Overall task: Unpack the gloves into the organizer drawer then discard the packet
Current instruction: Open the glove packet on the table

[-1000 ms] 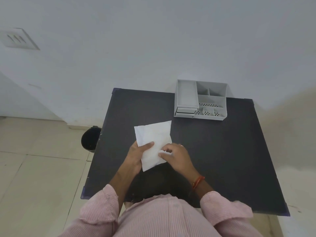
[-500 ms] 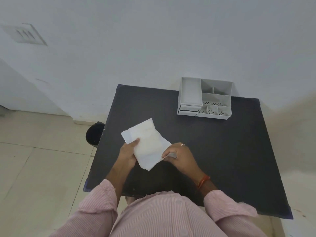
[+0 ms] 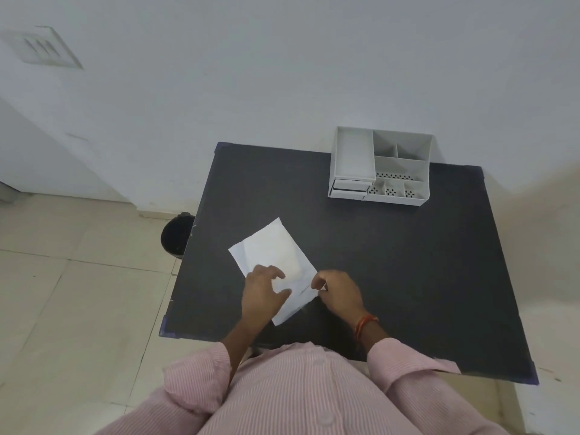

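Observation:
A flat white glove packet [image 3: 273, 258] lies tilted on the black table [image 3: 392, 262], its long axis running from far left to near right. My left hand [image 3: 263, 294] rests on the packet's near half, thumb and fingers spread over it. My right hand [image 3: 340, 291] pinches the packet's right edge between thumb and forefinger. The gloves themselves are hidden inside the packet. A white organizer [image 3: 381, 167] with two shut drawers at its front left stands at the far side of the table, against the wall.
A black bin [image 3: 175, 235] stands on the tiled floor just left of the table's left edge. A white wall rises right behind the table. My pink-striped sleeves and torso fill the bottom of the view.
The packet has turned and settled lower on the table. My left hand shifted from gripping its left edge to lying on its near half. My right hand keeps its pinch on the right edge.

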